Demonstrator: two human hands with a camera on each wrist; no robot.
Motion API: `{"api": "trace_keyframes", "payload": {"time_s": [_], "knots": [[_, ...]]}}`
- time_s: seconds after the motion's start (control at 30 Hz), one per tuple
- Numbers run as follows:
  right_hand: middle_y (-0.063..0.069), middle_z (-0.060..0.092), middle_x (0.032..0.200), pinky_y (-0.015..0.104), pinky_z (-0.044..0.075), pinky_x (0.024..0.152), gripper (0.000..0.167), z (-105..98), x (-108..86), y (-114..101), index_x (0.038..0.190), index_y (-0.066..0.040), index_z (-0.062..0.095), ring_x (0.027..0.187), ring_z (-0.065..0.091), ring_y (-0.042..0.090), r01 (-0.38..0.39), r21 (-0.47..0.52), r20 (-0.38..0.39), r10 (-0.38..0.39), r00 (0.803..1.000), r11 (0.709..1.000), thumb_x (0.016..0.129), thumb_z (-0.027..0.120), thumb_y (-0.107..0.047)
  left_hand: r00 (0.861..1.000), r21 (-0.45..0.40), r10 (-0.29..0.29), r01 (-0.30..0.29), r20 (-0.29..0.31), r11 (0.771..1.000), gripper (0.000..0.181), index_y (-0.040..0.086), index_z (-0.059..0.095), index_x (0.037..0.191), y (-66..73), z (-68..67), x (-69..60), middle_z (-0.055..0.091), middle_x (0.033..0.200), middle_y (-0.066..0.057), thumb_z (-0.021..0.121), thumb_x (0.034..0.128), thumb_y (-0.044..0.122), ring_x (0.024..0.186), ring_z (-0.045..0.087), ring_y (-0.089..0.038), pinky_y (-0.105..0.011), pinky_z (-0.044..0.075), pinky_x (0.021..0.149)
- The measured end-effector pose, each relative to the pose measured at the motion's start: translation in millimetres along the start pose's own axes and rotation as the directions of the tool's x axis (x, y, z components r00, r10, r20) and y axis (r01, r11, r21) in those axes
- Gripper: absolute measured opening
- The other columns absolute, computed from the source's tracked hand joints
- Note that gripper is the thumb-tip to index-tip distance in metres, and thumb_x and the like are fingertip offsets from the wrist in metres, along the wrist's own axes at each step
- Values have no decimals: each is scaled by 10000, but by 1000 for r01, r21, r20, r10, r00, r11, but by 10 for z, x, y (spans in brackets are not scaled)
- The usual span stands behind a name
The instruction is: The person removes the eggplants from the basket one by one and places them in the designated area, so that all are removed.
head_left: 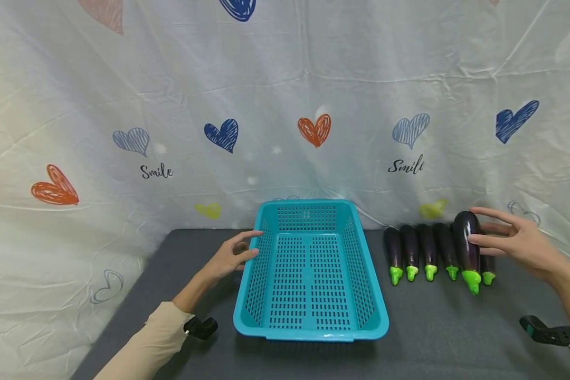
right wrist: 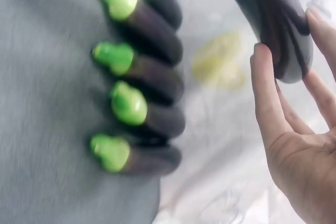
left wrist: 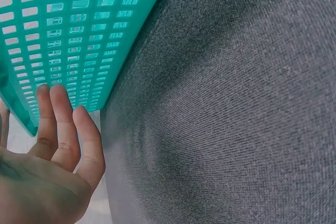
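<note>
A glossy dark purple eggplant (head_left: 466,243) with a bright green stem end is in my right hand (head_left: 518,240). Thumb and fingers pinch it near its rounded end, and it hangs above the row, stem toward me. In the right wrist view the same eggplant (right wrist: 286,30) is raised over the others. Several more eggplants (head_left: 410,245) lie side by side on the table, green ends toward me. My left hand (head_left: 230,256) is at the left rim of a turquoise plastic basket (head_left: 311,334). Its loosely bent fingers lie against the outer wall in the left wrist view.
A dark grey cloth-covered table (head_left: 437,338) carries the basket in the middle and the eggplants to its right. Behind the table's far edge hangs a pale curtain (head_left: 266,95) printed with hearts. The basket has slotted walls and a bare slotted floor.
</note>
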State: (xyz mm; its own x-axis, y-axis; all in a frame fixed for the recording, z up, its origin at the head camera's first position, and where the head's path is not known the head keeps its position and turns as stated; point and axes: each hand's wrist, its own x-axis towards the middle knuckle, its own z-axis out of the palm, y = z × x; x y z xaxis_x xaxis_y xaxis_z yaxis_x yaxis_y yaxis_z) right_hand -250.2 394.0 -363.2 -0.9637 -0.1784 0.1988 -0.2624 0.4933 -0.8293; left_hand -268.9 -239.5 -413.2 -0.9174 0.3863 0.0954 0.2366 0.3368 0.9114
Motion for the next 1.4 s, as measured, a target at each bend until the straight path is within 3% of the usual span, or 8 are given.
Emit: {"api": "trace_keyframes", "payload": {"time_s": [0.1,0.17,0.4,0.73,0.87,1.07,1.23,1.4], "knots": [[377,164,1568,275,581,730,695,-77,-19,99,1609,-207,326,1379,361,453,-47,-29,-12,46,999,998,1012,672,-123,1000,-5,12,-12,2,1000,535,195,451,1549,-7,0,-7,486,1443,-207,625,1045,238,1269,507,-373,-555,526,894],[452,141,1532,285,585,708,692,-127,-34,168,1594,-234,334,1305,461,441,-72,-52,-30,71,997,996,1005,690,-162,1000,-8,21,-21,5,1000,534,175,449,1548,-10,0,-10,465,1466,-220,623,1045,225,1292,488,-402,-561,526,892],[528,185,1442,334,595,688,669,-319,-75,427,1533,-322,361,884,473,-175,-125,-69,-77,120,990,990,986,717,-179,1000,8,8,-8,-4,1000,531,195,454,1546,-15,-6,-11,414,1523,-190,623,1045,243,1367,410,-408,-566,518,902],[501,286,1393,570,553,788,836,-530,-22,787,1632,-63,162,987,596,387,-212,-148,-44,207,977,966,1011,681,-272,1000,16,-4,5,-11,1000,532,256,458,1542,16,-3,-5,482,1461,-161,633,1040,276,1266,512,-356,-550,525,895],[546,191,1409,690,468,859,921,-565,-3,862,1608,32,32,1153,375,680,-261,-136,-40,258,965,956,1024,656,-310,1000,19,-2,2,-10,1000,531,243,461,1542,4,-1,-9,477,1458,-172,633,1040,265,1258,517,-349,-549,531,886],[549,231,1377,683,478,829,937,-567,16,997,1585,84,47,1120,431,655,-272,-176,-109,256,961,946,1018,659,-344,1000,8,20,-20,-2,1000,525,182,448,1550,0,-1,-6,535,1360,-212,611,1053,216,1148,567,-339,-537,540,865],[524,330,1347,507,573,716,977,-581,54,1269,1589,74,138,844,632,235,-280,-219,-196,239,951,935,971,701,-431,999,-2,36,-36,7,999,520,142,439,1551,-3,2,-3,537,1355,-218,597,1059,189,1099,571,-321,-512,546,848],[519,338,1363,395,579,640,973,-619,76,1560,1594,61,140,1038,554,552,-292,-229,-231,239,943,929,974,673,-467,999,1,36,-36,8,999,515,149,440,1552,9,5,1,533,1357,-224,592,1061,190,1088,565,-320,-501,547,839]]}}
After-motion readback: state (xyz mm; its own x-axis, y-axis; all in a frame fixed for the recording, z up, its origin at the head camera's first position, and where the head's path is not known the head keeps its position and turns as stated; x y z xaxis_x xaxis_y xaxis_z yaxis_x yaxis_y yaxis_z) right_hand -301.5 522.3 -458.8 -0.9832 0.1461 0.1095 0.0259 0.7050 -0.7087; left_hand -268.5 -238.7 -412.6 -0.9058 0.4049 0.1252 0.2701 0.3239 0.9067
